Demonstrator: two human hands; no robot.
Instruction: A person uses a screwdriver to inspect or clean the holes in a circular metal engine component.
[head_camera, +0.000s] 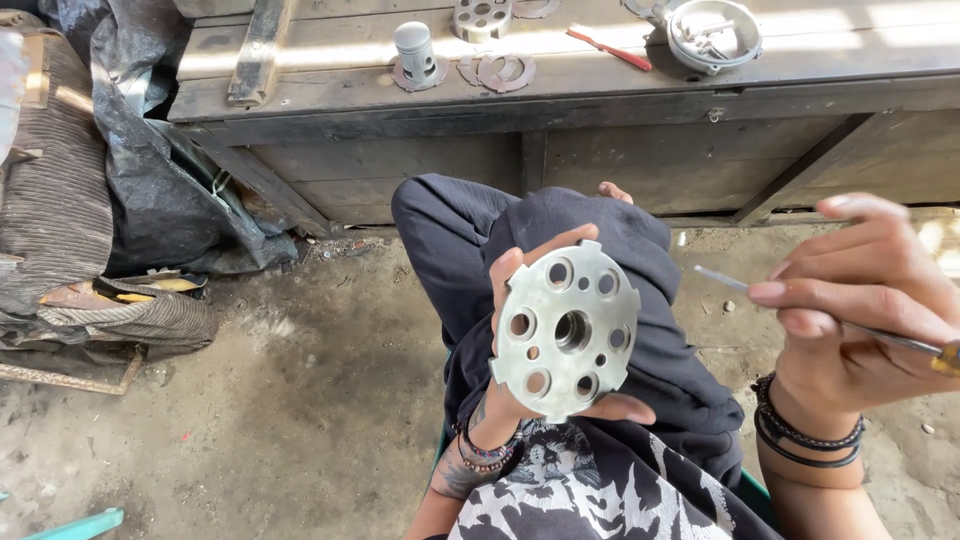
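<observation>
Inspection step, I judge: left hand grips a round metal plate with holes, upright over the lap. Right hand pinches a thin screwdriver, tip just beside the plate's rim. Next needs steady aim.

A: Daylight here, bright, coming from up top. Sun stripes across the wooden bench, nearly blown out at the right end.

B: Yep, and deep shade under its edge. Metal disc lit evenly, sharp, no glare.

A: Right hand close to the lens, a bit soft, w/ a blown-out patch of ground beside it.

B: Slight wide-angle bend at the edges. Tarp dark, detail lost.
</observation>
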